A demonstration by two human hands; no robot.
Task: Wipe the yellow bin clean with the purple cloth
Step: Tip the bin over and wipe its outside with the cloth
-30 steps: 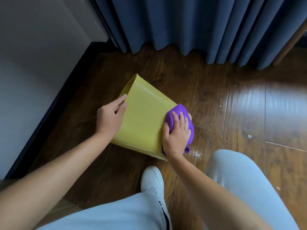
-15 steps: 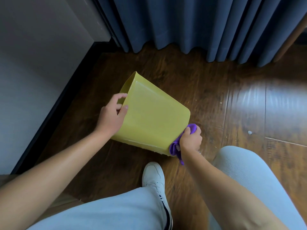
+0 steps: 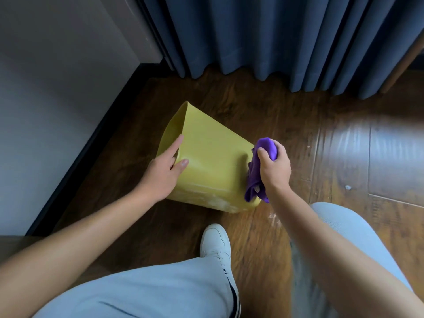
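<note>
The yellow bin (image 3: 211, 161) lies tipped on its side on the wooden floor, its open mouth facing left and its base to the right. My left hand (image 3: 164, 167) grips the rim at the mouth, thumb on the outer wall and fingers reaching inside. My right hand (image 3: 274, 167) is closed around the bunched purple cloth (image 3: 258, 173), which presses against the bin's base end at the right. A loose tail of the cloth hangs below my fist.
Blue curtains (image 3: 263, 42) hang at the back, reaching the floor. A grey wall with a dark skirting board (image 3: 91, 143) runs along the left. My white shoe (image 3: 215, 242) and light trouser legs fill the foreground. Small white specks lie on the floor at the right.
My right hand left the bin's upper wall, bunched the cloth and moved to the base end on the right, then up along it. The left hand kept its hold on the rim.
</note>
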